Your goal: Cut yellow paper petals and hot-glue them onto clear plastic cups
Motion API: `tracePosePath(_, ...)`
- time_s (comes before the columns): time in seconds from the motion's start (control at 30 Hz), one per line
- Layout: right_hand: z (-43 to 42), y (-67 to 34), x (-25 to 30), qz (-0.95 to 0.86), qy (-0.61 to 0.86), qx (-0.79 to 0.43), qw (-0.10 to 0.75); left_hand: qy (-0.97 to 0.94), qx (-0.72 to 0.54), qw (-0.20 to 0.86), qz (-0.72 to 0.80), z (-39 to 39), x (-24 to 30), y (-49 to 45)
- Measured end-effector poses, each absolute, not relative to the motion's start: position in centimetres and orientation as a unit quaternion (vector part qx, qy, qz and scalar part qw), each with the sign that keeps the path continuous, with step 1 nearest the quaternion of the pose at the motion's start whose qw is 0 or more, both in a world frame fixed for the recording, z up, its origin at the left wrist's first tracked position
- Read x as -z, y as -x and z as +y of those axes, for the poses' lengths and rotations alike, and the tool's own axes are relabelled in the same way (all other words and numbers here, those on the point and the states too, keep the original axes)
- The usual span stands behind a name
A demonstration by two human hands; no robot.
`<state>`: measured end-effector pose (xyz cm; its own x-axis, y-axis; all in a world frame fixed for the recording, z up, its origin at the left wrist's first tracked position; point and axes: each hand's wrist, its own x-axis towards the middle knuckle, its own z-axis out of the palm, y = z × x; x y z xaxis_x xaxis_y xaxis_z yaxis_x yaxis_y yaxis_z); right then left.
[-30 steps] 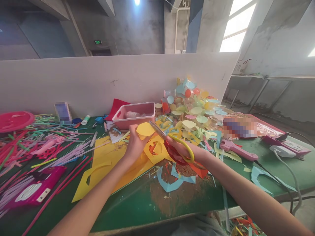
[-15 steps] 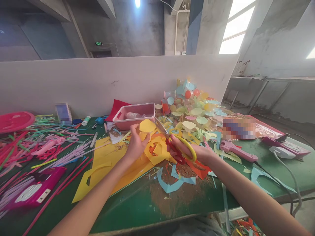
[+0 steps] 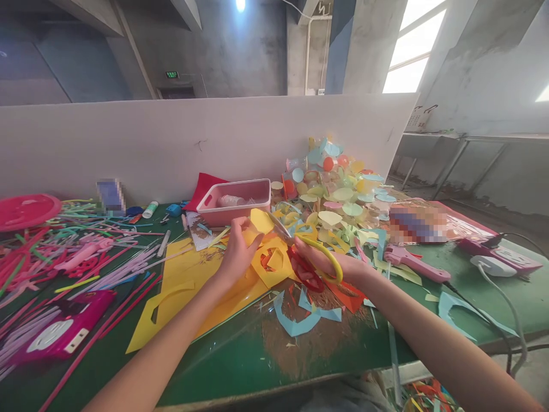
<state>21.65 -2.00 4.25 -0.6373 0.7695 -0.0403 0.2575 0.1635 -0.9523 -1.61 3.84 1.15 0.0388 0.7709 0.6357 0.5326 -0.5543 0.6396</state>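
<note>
Between the thumb and fingers of my left hand (image 3: 239, 247) is a small piece of yellow paper (image 3: 261, 221), held up in front of the pink basket. My right hand (image 3: 319, 258) grips a pair of scissors (image 3: 328, 257) with yellow and red handles. Their blades point up and left, against the right edge of the paper piece. Below the hands lie a yellow sheet with a cut-out (image 3: 274, 264) and larger yellow sheets (image 3: 175, 257). Blue paper offcuts (image 3: 295, 323) rest on the green table near my right wrist.
Behind my hands stands a pink basket (image 3: 234, 216). Plastic cups with paper discs (image 3: 330, 189) are heaped at the back right. A pink glue gun (image 3: 416, 264) and a power strip (image 3: 500, 256) with cables lie right. Pipe cleaners (image 3: 124, 274) and a magenta power strip (image 3: 64, 329) cover the left.
The yellow paper has turned in my left hand and its outline looks narrower. The scissors' handles have shifted slightly, the blades staying at the paper's edge.
</note>
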Motion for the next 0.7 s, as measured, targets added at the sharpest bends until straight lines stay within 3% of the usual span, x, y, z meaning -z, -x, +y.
tracePosePath(0.27, -2.0, -21.2, -4.4, -0.668, 0.4, -0.557, 0.289, -0.716, -0.524, 0.073, 0.456, 4.2, -0.7, 1.6)
tracePosePath(0.5, -2.5, -21.7, -5.1, -0.689, 0.319, -0.603, 0.244, -0.682, -0.58, 0.073, 0.439, 4.4, -0.8, 1.8)
tracePosePath(0.7, -2.8, -21.5, -5.7, -0.717, 0.304, -0.594, 0.202, -0.706, -0.56, 0.005, 0.433, 4.3, -0.7, 2.0)
